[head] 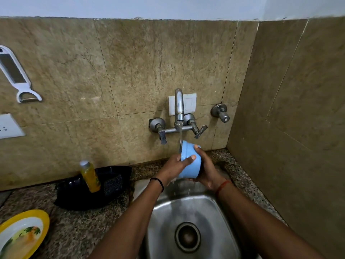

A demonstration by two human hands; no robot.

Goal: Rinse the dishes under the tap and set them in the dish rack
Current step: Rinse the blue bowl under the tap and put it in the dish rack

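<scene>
A: What are the fingers doing?

B: Both hands grasp a light blue bowl (190, 161). The left hand (175, 166) wraps it from its side, thumb lying across the bowl's outer wall and the other fingers tucked behind the rim where I cannot see them. The right hand (205, 169) cups it from the opposite side, fingers curled over the top edge.

A: And the bowl itself?

B: Tipped on its side between the two palms, mouth turned toward the left fingers, held above the steel sink (164, 208). A stream of water (180, 137) falls from the tap (178, 105) straight above the fingers and strikes the rim by the left thumb. Drops run off below the hands into the basin, whose drain (187, 237) lies beneath the wrists, nearer the body.

A: Anything on the wrists?

B: A black band (157, 183) on the left, a red thread (222, 186) on the right.

A: Farther out?

B: Left of the left hand, on the speckled counter (78, 227), a black tray (78, 195) holds a yellow bottle (89, 176) leaning upright and a dark scrub pad (113, 184). Farther left still, near the body, sits a yellow-rimmed plate (24, 232). On the tiled wall well above that hangs a white peeler (16, 75). A separate valve (221, 112) sits up to the right of the right hand.
</scene>
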